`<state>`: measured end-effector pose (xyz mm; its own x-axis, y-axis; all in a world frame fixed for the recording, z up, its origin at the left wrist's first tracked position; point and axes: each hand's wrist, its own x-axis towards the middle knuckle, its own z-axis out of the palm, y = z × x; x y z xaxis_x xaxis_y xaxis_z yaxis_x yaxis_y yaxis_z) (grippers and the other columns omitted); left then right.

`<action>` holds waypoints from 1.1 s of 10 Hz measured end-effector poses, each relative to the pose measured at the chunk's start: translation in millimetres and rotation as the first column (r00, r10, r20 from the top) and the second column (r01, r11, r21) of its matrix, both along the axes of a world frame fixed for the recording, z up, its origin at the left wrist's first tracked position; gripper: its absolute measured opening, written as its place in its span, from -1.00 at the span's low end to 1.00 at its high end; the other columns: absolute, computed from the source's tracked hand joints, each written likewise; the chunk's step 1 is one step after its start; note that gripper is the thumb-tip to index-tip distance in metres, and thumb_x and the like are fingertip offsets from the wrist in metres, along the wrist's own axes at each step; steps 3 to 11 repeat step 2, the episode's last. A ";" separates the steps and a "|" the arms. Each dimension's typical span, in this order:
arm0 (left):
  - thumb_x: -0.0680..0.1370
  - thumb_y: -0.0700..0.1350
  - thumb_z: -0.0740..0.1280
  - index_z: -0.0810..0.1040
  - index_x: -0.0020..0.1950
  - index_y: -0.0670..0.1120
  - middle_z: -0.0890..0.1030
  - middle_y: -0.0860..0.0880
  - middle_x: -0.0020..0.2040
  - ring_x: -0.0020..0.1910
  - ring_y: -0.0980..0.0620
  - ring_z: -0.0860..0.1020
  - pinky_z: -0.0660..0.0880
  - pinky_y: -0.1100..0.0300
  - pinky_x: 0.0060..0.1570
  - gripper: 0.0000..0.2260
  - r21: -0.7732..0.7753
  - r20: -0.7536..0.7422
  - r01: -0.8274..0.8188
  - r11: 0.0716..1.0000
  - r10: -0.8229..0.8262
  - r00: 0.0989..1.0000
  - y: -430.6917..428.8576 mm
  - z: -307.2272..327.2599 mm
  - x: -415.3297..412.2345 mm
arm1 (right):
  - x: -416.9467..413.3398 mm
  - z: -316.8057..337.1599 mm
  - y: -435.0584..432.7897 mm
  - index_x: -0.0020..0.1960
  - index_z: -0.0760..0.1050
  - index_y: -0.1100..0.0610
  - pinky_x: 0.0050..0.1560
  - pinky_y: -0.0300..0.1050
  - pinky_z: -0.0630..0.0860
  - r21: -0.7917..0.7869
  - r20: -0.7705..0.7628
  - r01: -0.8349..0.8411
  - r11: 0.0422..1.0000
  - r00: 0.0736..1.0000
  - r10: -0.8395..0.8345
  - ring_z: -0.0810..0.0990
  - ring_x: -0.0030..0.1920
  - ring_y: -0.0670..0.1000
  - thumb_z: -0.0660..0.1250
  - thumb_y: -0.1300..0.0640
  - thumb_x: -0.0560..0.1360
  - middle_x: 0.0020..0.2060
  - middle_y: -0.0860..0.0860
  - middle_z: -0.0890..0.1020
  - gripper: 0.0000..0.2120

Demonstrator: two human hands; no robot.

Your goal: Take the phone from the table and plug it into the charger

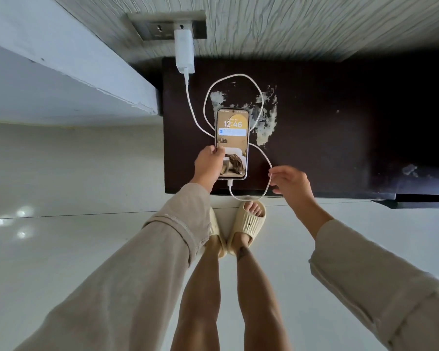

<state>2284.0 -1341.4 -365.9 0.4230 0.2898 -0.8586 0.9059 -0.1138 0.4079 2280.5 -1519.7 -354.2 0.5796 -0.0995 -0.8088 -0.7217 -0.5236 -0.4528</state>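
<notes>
The phone (235, 138) lies face up on the dark table (327, 127), screen lit and showing 12:46. A white cable (195, 115) runs from the white charger (184, 50) in the wall socket, loops over the table and is plugged into the phone's near end. My left hand (209, 163) grips the phone's left edge with thumb and fingers. My right hand (290, 181) is to the right of the phone, fingers loosely pinching the cable loop that hangs past the table's front edge.
The wall socket plate (162, 25) has a free outlet to the left of the charger. A white ledge (69, 72) runs along the left. The table top has worn pale patches (264, 117). My feet in beige slippers (250, 224) stand on glossy floor.
</notes>
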 end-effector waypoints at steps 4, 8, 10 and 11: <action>0.54 -0.11 0.19 0.56 0.02 -0.16 0.53 -0.10 -0.10 -0.11 -0.06 0.52 0.39 0.17 -0.16 -0.79 -0.106 -0.110 0.159 0.982 -0.170 0.979 14.8 27.0 -27.5 | -8.7 19.6 -9.2 0.07 0.57 0.29 -0.05 -0.03 0.57 -0.059 -0.043 0.114 0.992 0.992 -0.116 0.59 -0.11 0.07 0.22 0.30 0.49 -0.18 0.10 0.60 -0.78; 0.54 -0.11 0.19 0.56 0.02 -0.16 0.53 -0.10 -0.10 -0.11 -0.06 0.52 0.39 0.17 -0.16 -0.79 -0.106 -0.110 0.159 0.982 -0.170 0.979 14.8 27.0 -27.5 | -8.7 19.6 -9.2 0.07 0.57 0.29 -0.05 -0.03 0.57 -0.059 -0.043 0.114 0.992 0.992 -0.116 0.59 -0.11 0.07 0.22 0.30 0.49 -0.18 0.10 0.60 -0.78; 0.54 -0.11 0.19 0.56 0.02 -0.16 0.53 -0.10 -0.10 -0.11 -0.06 0.52 0.39 0.17 -0.16 -0.79 -0.106 -0.110 0.159 0.982 -0.170 0.979 14.8 27.0 -27.5 | -8.7 19.6 -9.2 0.07 0.57 0.29 -0.05 -0.03 0.57 -0.059 -0.043 0.114 0.992 0.992 -0.116 0.59 -0.11 0.07 0.22 0.30 0.49 -0.18 0.10 0.60 -0.78; 0.54 -0.11 0.19 0.56 0.02 -0.16 0.53 -0.10 -0.10 -0.11 -0.06 0.52 0.39 0.17 -0.16 -0.79 -0.106 -0.110 0.159 0.982 -0.170 0.979 14.8 27.0 -27.5 | -8.7 19.6 -9.2 0.07 0.57 0.29 -0.05 -0.03 0.57 -0.059 -0.043 0.114 0.992 0.992 -0.116 0.59 -0.11 0.07 0.22 0.30 0.49 -0.18 0.10 0.60 -0.78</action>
